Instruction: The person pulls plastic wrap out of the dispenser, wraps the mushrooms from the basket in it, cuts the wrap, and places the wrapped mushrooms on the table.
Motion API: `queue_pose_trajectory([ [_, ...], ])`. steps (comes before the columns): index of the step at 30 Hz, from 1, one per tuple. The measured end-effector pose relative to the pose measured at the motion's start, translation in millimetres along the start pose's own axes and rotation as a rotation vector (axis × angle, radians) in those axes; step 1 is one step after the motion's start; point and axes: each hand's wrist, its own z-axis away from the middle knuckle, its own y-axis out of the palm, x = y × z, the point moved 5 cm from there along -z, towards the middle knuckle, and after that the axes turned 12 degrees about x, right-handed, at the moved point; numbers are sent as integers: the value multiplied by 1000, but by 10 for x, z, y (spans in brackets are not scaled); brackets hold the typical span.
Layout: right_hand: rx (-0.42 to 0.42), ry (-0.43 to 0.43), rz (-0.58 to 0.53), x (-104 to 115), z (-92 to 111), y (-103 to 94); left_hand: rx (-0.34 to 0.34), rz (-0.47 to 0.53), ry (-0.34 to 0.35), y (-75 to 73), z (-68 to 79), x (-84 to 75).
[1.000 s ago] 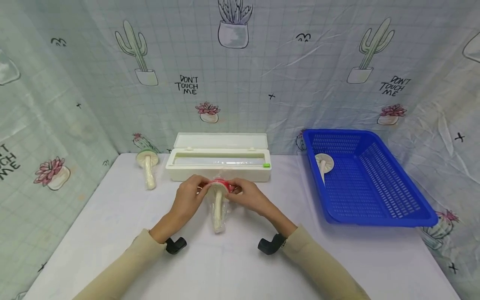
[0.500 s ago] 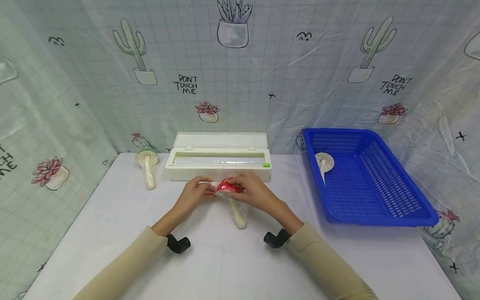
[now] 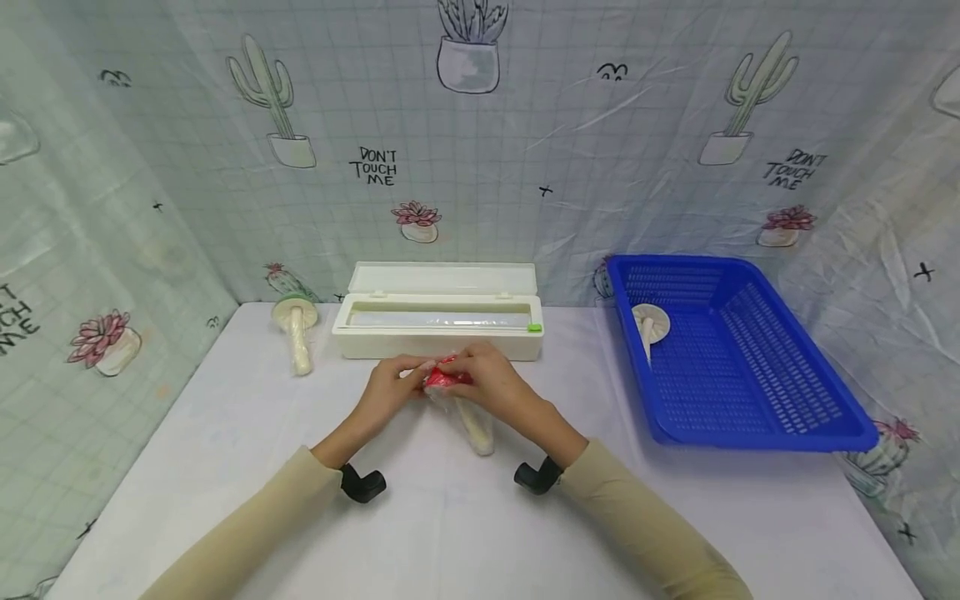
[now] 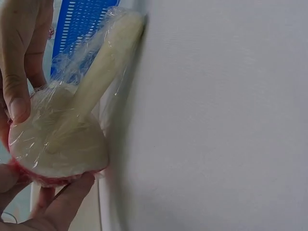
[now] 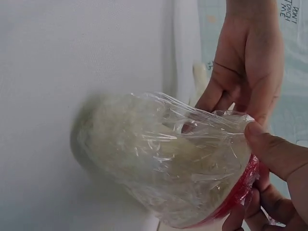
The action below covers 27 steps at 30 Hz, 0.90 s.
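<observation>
Between my hands is a toy mushroom (image 3: 477,432) with a red cap and a thick pale stem, wrapped in clear cling film (image 5: 159,139). Its stem slants toward the near right, close to the white tabletop. My right hand (image 3: 487,379) grips the cap, its thumb (image 5: 276,149) pressing the film near the rim in the right wrist view. From the other side, my left hand (image 3: 386,390) pinches the cap's edge; its fingers (image 4: 72,199) show against the red rim in the left wrist view. Much of the cap is hidden behind fingers in the head view.
Behind my hands stands a white cling film box (image 3: 438,343), lid up. A wrapped mushroom with a greenish cap (image 3: 298,333) lies at the back left. The blue basket (image 3: 757,437) on the right contains another pale-stemmed mushroom (image 3: 652,323). A patterned curtain (image 3: 480,167) surrounds the table.
The mushroom has turned: its stem end has swung to the right. My right hand has shifted its grip onto the cap, and my hands have come closer together since half a second ago.
</observation>
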Motion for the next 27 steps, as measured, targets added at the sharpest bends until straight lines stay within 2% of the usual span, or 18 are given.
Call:
queue_pose_trajectory([
  [3,7,24,-44,-7,-23,5,2,-29,13,8,51,30],
  [6,36,48,-179,-58,-24,-6,31,-115,43,23,97,36],
  [8,64,48,-289,-109,-7,-19,62,-171,84,48,118,28],
  [11,99,26,-449,-198,42,-30,83,-255,182,83,144,-3],
  [14,91,4,-536,-301,116,-26,62,-308,243,113,155,-31],
  [16,42,7,-541,-362,179,-36,47,-327,265,134,155,-41],
  [21,-33,29,-439,-428,262,-41,23,-329,250,153,142,-48],
  [24,-29,0,-419,-427,256,-10,26,-277,220,155,123,-39],
  [27,-59,-43,-372,-395,240,1,33,-229,206,156,113,-32],
])
